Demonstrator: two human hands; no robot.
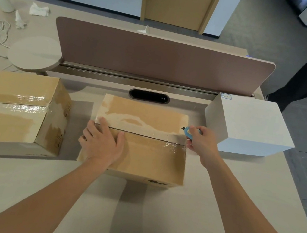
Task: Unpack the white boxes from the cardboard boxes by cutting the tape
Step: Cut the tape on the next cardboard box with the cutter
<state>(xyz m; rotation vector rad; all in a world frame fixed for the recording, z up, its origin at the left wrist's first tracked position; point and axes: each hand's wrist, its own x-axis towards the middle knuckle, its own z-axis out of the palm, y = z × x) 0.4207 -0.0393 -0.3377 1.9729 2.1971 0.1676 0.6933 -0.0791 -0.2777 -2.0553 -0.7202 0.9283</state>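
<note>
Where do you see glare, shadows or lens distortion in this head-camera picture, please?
Head view: glare glints off the clear tape on the left cardboard box and, fainter, on the middle cardboard box beside the right hand gripping the blue cutter; soft shadows fall on the table in front of that box; the wide lens bows the brown divider.

Matt cardboard box (143, 154), glossy clear tape (172, 141)

A cardboard box (143, 154) sits on the desk (154, 215) between another carton (10, 116), left, and the white box (250, 126), right, seemingly apart.
</note>
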